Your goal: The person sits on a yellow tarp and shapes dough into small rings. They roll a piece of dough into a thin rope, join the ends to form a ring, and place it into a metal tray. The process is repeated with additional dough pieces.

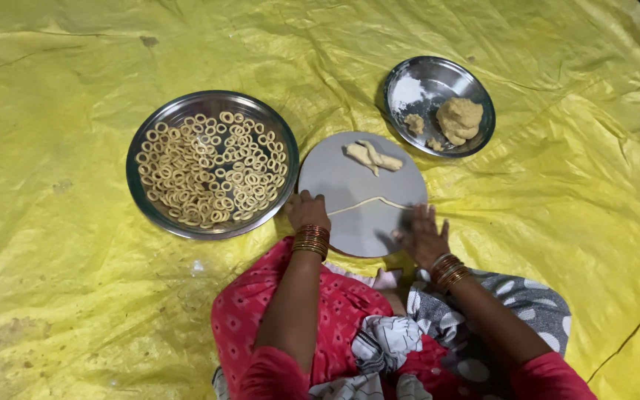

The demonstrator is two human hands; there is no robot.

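Observation:
A thin rope of pale dough lies across a round grey board. My left hand rests on the board's left edge, fingers on the rope's left end. On the right side of the board, my right hand lies flat with fingers spread, pressing the rope's right end. A few thicker dough pieces lie at the board's far side. Both wrists carry stacked bangles.
A large steel plate at the left holds several small dough rings. A smaller steel bowl at the back right holds a dough lump and flour. A yellow plastic sheet covers the floor. My lap in red cloth is below.

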